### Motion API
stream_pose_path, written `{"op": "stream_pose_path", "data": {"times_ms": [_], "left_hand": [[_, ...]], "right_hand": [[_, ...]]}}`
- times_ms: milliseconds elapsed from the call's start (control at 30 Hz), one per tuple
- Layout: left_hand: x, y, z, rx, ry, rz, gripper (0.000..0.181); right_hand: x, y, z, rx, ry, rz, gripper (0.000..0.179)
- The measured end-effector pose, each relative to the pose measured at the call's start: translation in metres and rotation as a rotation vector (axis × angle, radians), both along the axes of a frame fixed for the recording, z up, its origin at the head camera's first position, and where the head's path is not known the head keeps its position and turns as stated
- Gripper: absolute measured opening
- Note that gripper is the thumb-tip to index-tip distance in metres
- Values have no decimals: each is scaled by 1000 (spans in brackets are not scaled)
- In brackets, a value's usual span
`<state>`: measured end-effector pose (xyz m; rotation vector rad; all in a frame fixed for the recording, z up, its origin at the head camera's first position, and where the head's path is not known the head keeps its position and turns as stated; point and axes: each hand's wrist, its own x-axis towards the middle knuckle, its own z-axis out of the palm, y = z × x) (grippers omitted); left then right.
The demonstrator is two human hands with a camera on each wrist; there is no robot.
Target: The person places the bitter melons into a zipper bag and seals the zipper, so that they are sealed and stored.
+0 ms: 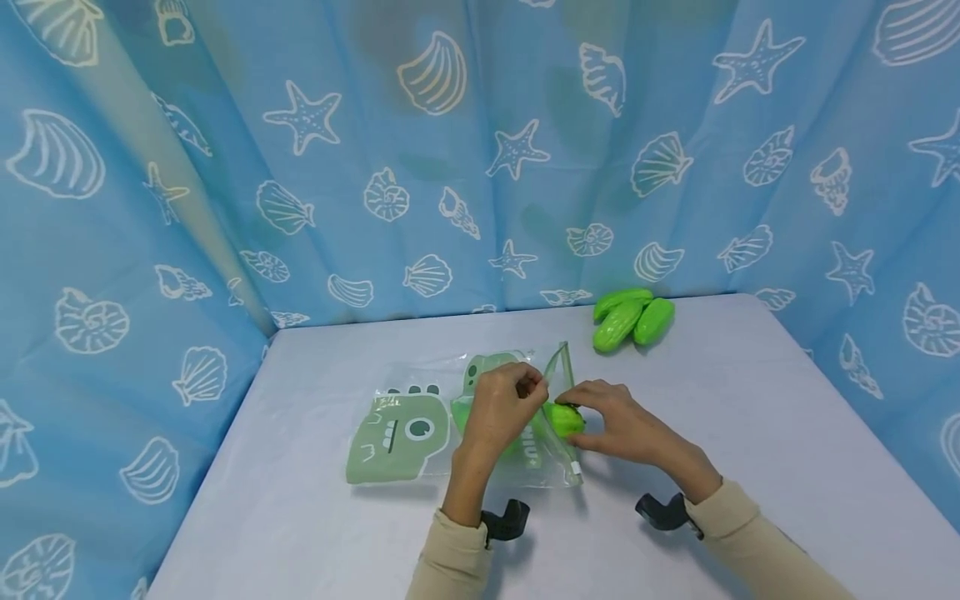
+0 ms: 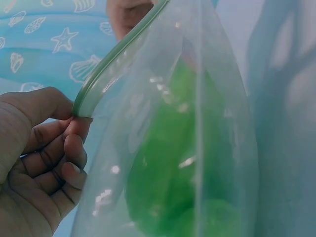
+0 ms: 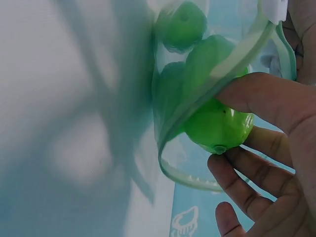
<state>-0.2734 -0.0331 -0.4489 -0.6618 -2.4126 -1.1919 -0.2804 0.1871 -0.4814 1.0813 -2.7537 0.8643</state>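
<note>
Three vegetables (image 1: 619, 326) still out, far right; others (image 3: 185, 24) already inside the bag (image 1: 405, 437), left grip (image 1: 497, 404) pinched on its rim (image 2: 105, 64), right grip (image 1: 622, 423) curled round one (image 1: 566, 419) at the mouth (image 3: 187, 183).

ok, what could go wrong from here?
The left hand pinches the bag at its rim, so its grip might slip and the opening could sag. The green item in the right hand is at that rim and could snag on it. Other green items inside might roll out if the bag tips.
</note>
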Motion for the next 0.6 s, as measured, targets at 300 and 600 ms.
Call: {"op": "stream_pose_path", "data": {"times_ms": [300,600], "left_hand": [[-1,-1,-1,-12,-12,19,7],[-3,1,-2,-4,-15,9,8]], "right_hand": [[-5,-15,0,-38,-40,-1,52],[-10,-31,1,-47,25,27,41]]}}
